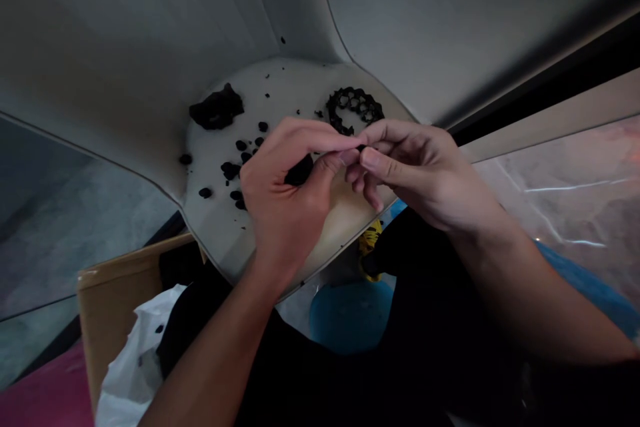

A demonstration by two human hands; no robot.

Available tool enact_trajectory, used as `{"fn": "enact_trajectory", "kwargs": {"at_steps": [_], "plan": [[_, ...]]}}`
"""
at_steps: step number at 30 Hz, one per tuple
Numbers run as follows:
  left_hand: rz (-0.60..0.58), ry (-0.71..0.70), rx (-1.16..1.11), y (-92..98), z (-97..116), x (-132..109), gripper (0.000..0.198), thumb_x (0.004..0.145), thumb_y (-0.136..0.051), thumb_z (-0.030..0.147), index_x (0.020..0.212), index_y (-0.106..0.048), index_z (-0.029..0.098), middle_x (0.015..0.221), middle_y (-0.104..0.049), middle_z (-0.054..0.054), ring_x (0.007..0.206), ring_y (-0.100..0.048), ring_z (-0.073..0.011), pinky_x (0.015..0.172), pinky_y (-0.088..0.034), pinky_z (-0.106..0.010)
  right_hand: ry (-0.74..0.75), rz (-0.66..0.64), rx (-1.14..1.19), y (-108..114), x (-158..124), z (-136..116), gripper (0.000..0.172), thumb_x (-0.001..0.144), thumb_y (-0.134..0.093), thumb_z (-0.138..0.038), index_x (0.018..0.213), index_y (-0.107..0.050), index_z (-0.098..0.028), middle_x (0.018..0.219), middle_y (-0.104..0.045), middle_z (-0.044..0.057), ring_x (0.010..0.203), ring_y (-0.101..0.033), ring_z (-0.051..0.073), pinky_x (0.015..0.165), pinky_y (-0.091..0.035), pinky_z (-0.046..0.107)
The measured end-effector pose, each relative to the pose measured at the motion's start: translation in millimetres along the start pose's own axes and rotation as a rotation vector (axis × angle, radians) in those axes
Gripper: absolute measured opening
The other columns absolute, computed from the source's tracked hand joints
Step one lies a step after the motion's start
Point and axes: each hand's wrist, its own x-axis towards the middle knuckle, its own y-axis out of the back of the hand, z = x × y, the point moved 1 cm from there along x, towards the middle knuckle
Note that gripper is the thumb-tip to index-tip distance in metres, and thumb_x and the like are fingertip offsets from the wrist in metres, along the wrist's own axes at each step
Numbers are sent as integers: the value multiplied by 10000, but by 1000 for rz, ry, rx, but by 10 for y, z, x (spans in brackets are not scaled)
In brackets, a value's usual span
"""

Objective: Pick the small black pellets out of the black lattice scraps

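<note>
My left hand [285,193] and my right hand [420,170] meet fingertip to fingertip over a pale curved seat-like surface [280,90]. Both pinch a tiny black piece [361,145] between thumbs and forefingers. A darker black piece [300,172] sits inside my left palm. On the surface lie several small black bits [235,167], a black lump [216,110] at the left, and a black chain-like ring of linked pieces [356,107] just beyond my right hand.
A cardboard box [113,300] with a white plastic bag [135,360] stands at the lower left. A blue round container [350,313] lies below the surface, with a yellow-black object [370,240] next to it. Clear plastic sheeting [565,193] covers the right side.
</note>
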Motion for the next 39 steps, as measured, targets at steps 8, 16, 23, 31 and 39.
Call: {"fn": "enact_trajectory", "kwargs": {"at_steps": [8,16,23,31,39], "plan": [[-91,338,-224,-138,-116,-77,244,1168,-695,430,970,-719,290,1053,-808,-43,1004,-786,-235,800,-667,-400,-157,-86,280,103,-47,45,199,945,-864,-311,827,-760,-190,641,-697,-6,439,-535,94,339,-356,193],[43,192,-26,8,-475,172,105,1052,-840,276,957,-816,312,999,-839,0,997,-765,-224,950,-617,-413,-47,160,135,351,-50,30,210,847,-1016,-315,914,-848,-208,811,-796,13,588,-639,96,424,-450,182],[-124,256,140,-590,-865,198,254,892,-880,43,883,-729,247,963,-827,-18,969,-763,-242,933,-600,-410,71,297,-84,414,-1,175,406,656,-1139,-255,873,-798,-223,758,-723,-46,634,-642,103,548,-539,229],[-127,131,124,-315,-972,367,696,845,-1016,159,1370,-583,305,1337,-728,-69,1413,-683,-329,1258,-519,-538,105,325,-233,384,98,181,335,770,-1062,-309,925,-777,-228,742,-703,-37,632,-616,120,557,-485,262],[141,225,-467,780,-576,537,439,959,-894,148,1281,-654,326,1347,-829,31,1445,-664,-264,1317,-500,-513,132,182,-723,47,445,345,121,998,-779,-179,1104,-833,-199,964,-803,40,845,-702,190,789,-546,345]]}}
